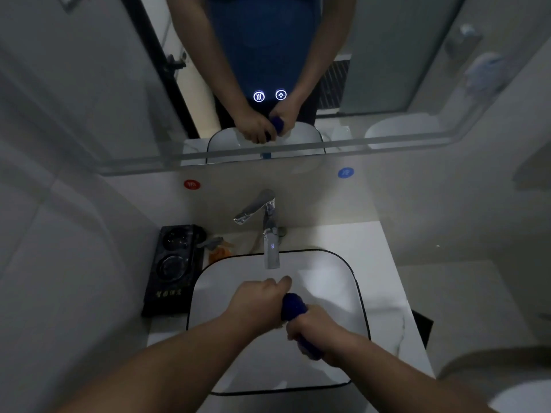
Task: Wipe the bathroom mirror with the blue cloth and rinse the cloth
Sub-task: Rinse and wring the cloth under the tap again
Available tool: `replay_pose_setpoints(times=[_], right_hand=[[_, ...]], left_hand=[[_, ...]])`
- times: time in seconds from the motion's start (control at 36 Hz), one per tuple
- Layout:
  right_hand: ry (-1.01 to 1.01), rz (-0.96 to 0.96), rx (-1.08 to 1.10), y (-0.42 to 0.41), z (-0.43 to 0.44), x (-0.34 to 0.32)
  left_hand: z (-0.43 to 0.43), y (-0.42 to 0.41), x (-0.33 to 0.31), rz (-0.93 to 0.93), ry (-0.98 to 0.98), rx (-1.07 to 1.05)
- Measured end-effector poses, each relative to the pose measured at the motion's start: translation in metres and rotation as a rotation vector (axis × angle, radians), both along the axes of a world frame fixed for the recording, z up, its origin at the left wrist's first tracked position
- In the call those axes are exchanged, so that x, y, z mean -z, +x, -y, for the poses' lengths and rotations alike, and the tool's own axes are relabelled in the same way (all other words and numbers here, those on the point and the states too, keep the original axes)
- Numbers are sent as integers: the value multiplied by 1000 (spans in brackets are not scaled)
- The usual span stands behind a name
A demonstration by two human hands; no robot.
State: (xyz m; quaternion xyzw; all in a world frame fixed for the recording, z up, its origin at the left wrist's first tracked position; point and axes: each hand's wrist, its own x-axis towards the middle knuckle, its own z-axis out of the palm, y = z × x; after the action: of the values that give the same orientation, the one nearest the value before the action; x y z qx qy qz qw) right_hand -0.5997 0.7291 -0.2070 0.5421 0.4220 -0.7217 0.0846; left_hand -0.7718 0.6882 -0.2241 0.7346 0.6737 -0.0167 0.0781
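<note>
2 hands over 1 white sink (334,293). Left hand (256,302) fisted around one end of the blue cloth (293,305), right hand (316,332) clenched on the other end; cloth is rolled tight betw. them, above the basin, just below the faucet (269,234) spout. 1 faucet at sink's back edge. 1 mirror (89,84) above sink w/ 2 lit round icons. 2 round stickers on wall under mirror: 1 red, 1 blue. 1 black tray (173,269) on surface left of sink.
</note>
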Motion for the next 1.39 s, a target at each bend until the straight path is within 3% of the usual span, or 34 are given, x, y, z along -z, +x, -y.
replay_pose_setpoints(times=[0.19, 0.5, 0.81, 0.94, 1.03, 1.14, 1.25, 1.39], right_hand=[[-90, -175, 103, 7, -7, -15], [-9, -8, -35, 12, -10, -13], [-283, -205, 2, 27, -15, -24], [-275, -228, -21, 26, -14, -30], [-58, -105, -136, 21, -16, -36], [454, 7, -504, 19, -23, -44], [258, -77, -517, 42, -37, -61], [60, -359, -59, 59, -45, -73]], left_hand=[[-9, 0, -11, 4, 53, 0], [-1, 46, -22, 35, -143, -426], [-7, 40, -62, -48, -351, -401], [-8, 35, -74, -68, -276, -371], [1, 39, -75, 32, -215, -456], [17, 54, -80, 267, -195, -680], [41, 57, -84, 400, -289, -780], [65, 43, -103, 871, -478, -805]])
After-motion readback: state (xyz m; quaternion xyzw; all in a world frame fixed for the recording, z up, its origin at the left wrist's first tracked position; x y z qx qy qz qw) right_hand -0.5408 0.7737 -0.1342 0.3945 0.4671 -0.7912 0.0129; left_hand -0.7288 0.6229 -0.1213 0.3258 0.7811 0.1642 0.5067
